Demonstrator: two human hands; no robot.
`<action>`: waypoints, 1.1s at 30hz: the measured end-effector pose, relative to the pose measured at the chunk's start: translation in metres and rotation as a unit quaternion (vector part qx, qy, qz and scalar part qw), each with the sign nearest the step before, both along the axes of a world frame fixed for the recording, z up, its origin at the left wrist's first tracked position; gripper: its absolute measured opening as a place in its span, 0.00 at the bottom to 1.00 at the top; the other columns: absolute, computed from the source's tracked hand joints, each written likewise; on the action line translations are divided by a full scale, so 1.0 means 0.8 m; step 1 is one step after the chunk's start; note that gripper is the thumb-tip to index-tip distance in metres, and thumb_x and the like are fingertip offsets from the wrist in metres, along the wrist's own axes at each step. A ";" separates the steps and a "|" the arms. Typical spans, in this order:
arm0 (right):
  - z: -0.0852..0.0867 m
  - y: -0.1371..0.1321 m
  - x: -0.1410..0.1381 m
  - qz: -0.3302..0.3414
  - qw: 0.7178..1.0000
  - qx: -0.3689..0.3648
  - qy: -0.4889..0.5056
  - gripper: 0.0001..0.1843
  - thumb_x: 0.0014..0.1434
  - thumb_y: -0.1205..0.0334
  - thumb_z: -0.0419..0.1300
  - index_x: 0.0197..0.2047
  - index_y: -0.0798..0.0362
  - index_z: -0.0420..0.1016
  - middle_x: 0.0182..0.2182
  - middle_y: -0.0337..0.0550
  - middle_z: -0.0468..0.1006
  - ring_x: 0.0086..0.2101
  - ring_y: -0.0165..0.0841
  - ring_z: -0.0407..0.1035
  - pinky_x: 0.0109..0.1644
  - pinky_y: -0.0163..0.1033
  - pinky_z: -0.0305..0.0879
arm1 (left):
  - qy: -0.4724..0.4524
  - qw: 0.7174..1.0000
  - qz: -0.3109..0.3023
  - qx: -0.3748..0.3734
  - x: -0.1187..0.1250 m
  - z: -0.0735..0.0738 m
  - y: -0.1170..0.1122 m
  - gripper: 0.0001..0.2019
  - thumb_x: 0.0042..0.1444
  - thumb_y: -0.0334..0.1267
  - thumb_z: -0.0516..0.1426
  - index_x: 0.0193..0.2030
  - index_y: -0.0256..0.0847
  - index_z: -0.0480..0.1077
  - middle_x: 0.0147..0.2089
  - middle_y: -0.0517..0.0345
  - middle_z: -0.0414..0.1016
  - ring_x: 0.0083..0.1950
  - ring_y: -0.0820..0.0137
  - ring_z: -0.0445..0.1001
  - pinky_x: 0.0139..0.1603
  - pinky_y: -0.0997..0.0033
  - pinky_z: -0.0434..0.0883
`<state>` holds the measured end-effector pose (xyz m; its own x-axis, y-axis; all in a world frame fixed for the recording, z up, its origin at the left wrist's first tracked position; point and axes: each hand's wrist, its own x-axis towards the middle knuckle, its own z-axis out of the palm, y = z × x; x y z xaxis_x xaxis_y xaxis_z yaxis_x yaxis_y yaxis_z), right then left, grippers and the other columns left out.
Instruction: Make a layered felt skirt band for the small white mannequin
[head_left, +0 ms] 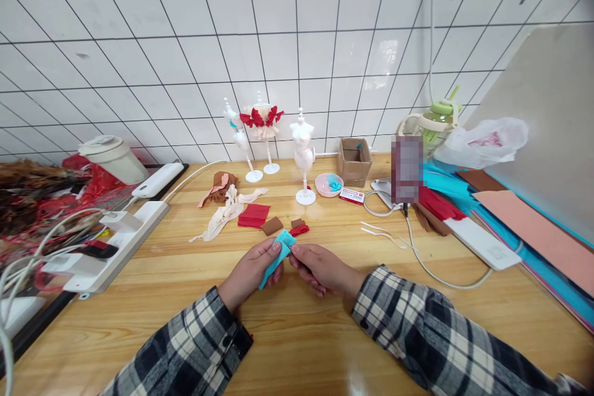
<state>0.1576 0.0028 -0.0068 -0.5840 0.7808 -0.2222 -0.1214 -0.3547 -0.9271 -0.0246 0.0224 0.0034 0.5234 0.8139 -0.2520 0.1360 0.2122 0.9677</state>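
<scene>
With our left hand (250, 272) and right hand (320, 267) both pinched closed on the teal strip (277, 257) just above the tabletop (297, 334), we judge that uneven pull could tear it or skew its fold.

Across the wooden table (306, 346) from me, three white dress forms (302, 148) are standing in a row before the tiled wall (185, 25), the middle one wearing red bows, and a small cardboard box (354, 162) and a pink bowl (327, 185) are sitting just to their right. Cream fabric scraps (226, 211), a folded red piece (253, 215) and a brown piece (271, 226) are lying in front of the forms. A white power strip (116, 241) is stretching along my left, while coloured sheets (533, 229) are lying stacked at my right, near a green bottle (439, 120).
</scene>
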 end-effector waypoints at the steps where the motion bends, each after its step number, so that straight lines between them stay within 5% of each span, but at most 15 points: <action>1: 0.000 0.000 0.000 -0.001 1.000 0.000 0.000 0.24 0.59 0.37 0.48 0.30 0.51 0.58 0.09 0.24 0.56 0.09 0.21 0.45 0.10 0.27 0.51 | 0.000 1.000 0.000 -0.001 0.000 0.000 0.000 0.20 0.59 0.55 0.50 0.36 0.38 0.66 0.18 0.64 0.66 0.18 0.77 0.61 0.17 0.80 0.56; 19: 0.010 -0.004 -0.002 -0.010 0.997 0.021 -0.071 0.26 0.59 0.35 0.47 0.28 0.50 0.57 0.10 0.26 0.54 0.09 0.22 0.46 0.10 0.29 0.49 | 0.015 1.000 0.005 -0.001 0.002 0.000 -0.002 0.20 0.58 0.57 0.50 0.35 0.39 0.65 0.17 0.64 0.65 0.17 0.76 0.60 0.17 0.79 0.55; 23: 0.005 0.002 0.002 -0.027 0.994 0.036 -0.104 0.26 0.59 0.35 0.47 0.29 0.51 0.59 0.11 0.26 0.55 0.09 0.22 0.49 0.09 0.29 0.49 | 0.064 0.993 0.063 0.072 0.001 0.003 -0.001 0.22 0.59 0.57 0.47 0.37 0.39 0.67 0.19 0.64 0.64 0.19 0.75 0.60 0.20 0.77 0.58; 25: 0.001 0.003 0.002 -0.036 0.994 0.041 -0.098 0.25 0.59 0.36 0.48 0.29 0.51 0.59 0.11 0.26 0.56 0.09 0.22 0.49 0.10 0.28 0.49 | 0.130 0.966 0.116 0.192 -0.004 0.007 0.002 0.21 0.61 0.55 0.46 0.42 0.39 0.69 0.26 0.59 0.70 0.27 0.70 0.67 0.28 0.73 0.64; 29: -0.007 0.003 -0.003 -0.102 0.992 0.042 -0.066 0.24 0.56 0.36 0.53 0.33 0.51 0.59 0.16 0.26 0.56 0.11 0.20 0.48 0.12 0.28 0.48 | 0.286 0.847 0.112 0.433 -0.013 0.014 0.005 0.19 0.63 0.47 0.46 0.54 0.42 0.69 0.44 0.50 0.73 0.47 0.60 0.67 0.49 0.60 0.62; 31: -0.008 0.003 -0.006 -0.161 0.984 0.051 -0.064 0.24 0.54 0.38 0.56 0.34 0.51 0.59 0.19 0.27 0.58 0.13 0.20 0.49 0.13 0.28 0.48 | 0.326 0.818 0.082 0.466 -0.012 0.014 0.002 0.19 0.64 0.44 0.44 0.56 0.44 0.67 0.46 0.50 0.72 0.48 0.59 0.66 0.50 0.57 0.61; 33: -0.007 0.004 -0.006 -0.212 0.972 0.071 -0.074 0.23 0.53 0.40 0.58 0.34 0.51 0.57 0.23 0.30 0.62 0.17 0.21 0.53 0.17 0.29 0.52 | 0.332 0.819 0.058 0.465 -0.007 0.010 -0.001 0.18 0.65 0.42 0.44 0.56 0.44 0.66 0.47 0.50 0.72 0.48 0.60 0.66 0.49 0.58 0.61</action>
<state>0.1525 0.0057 -0.0124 -0.1732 0.9731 -0.1519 -0.0902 -0.1693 -0.9814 -0.0298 0.0214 0.0118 0.4273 0.8505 0.3066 0.7294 -0.5247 0.4389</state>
